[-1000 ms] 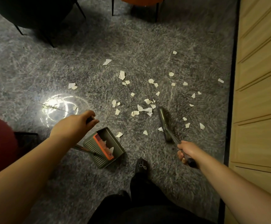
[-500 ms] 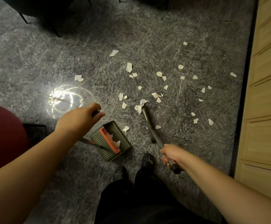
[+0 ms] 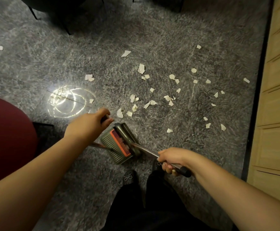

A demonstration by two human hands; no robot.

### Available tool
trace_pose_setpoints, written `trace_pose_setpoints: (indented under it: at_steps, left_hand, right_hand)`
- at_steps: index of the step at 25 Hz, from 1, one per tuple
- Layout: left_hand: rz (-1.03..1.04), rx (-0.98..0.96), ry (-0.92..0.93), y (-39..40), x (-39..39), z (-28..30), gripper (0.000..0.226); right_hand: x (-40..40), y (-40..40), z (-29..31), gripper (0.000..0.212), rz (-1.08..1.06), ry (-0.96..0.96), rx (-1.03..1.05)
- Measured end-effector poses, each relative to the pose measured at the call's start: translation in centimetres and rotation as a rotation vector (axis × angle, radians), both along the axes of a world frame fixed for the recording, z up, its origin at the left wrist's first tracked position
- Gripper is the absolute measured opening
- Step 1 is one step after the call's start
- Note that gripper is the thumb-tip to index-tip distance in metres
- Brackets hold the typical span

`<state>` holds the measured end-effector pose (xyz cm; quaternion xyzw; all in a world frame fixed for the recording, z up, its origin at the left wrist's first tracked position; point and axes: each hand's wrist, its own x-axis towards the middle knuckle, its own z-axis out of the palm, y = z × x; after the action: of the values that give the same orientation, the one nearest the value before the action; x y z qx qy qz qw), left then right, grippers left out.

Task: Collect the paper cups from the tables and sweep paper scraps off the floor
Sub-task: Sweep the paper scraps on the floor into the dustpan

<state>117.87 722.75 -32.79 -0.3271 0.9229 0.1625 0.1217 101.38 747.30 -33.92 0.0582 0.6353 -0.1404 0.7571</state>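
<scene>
Gripping broom [image 3: 136, 144] and dustpan [image 3: 115, 148] handles, hands now brush-in-pan, scraps [image 3: 150, 103] nearer.

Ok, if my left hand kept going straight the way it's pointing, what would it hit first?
Probably the cluster of paper scraps just beyond the left hand, which grips the dustpan handle. The scraps lie on the floor below the hand, so it might pass over them.

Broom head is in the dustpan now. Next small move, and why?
Probably lift the broom out of the dustpan with the right hand and reach to the nearest paper scraps just beyond the pan's mouth; many still lie on the floor. The left hand steadies the pan handle.
</scene>
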Motion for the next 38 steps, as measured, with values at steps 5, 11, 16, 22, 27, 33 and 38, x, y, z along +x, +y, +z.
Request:
trace_pose_setpoints:
  at_steps: [5, 11, 16, 22, 27, 33, 38]
  left_hand:
    - [0.022, 0.011, 0.021, -0.6, 2.5, -0.1, 0.04]
    - [0.081, 0.035, 0.066, -2.5, 4.9, 1.1, 0.039]
    - [0.154, 0.034, 0.07, -5.1, 4.8, 1.6, 0.034]
    - [0.172, 0.034, 0.042, -10.6, 2.1, 1.3, 0.034]
    - [0.164, -0.003, -0.031, -14.8, -2.3, 1.0, 0.034]
    - [0.131, -0.037, -0.037, -18.3, -6.1, 0.8, 0.038]
    - [0.115, -0.042, -0.065, -18.7, -6.8, 0.7, 0.04]
  right_hand:
    - [-1.0, -0.1, 2.3, 0.044, -0.185, 0.041, 0.014]
    - [-0.4, -1.7, 3.1, 0.037, -0.318, 0.122, -0.032]
    - [-1.5, -4.3, 2.3, 0.031, -0.409, 0.218, -0.06]
    - [-7.7, -7.7, 1.4, 0.036, -0.442, 0.31, -0.064]
    - [-14.8, -11.9, -0.1, 0.041, -0.391, 0.354, -0.033]
    - [-20.8, -16.1, -2.1, 0.021, -0.41, 0.347, 0.037]
    - [-21.7, -18.2, -4.3, 0.016, -0.259, 0.423, 0.035]
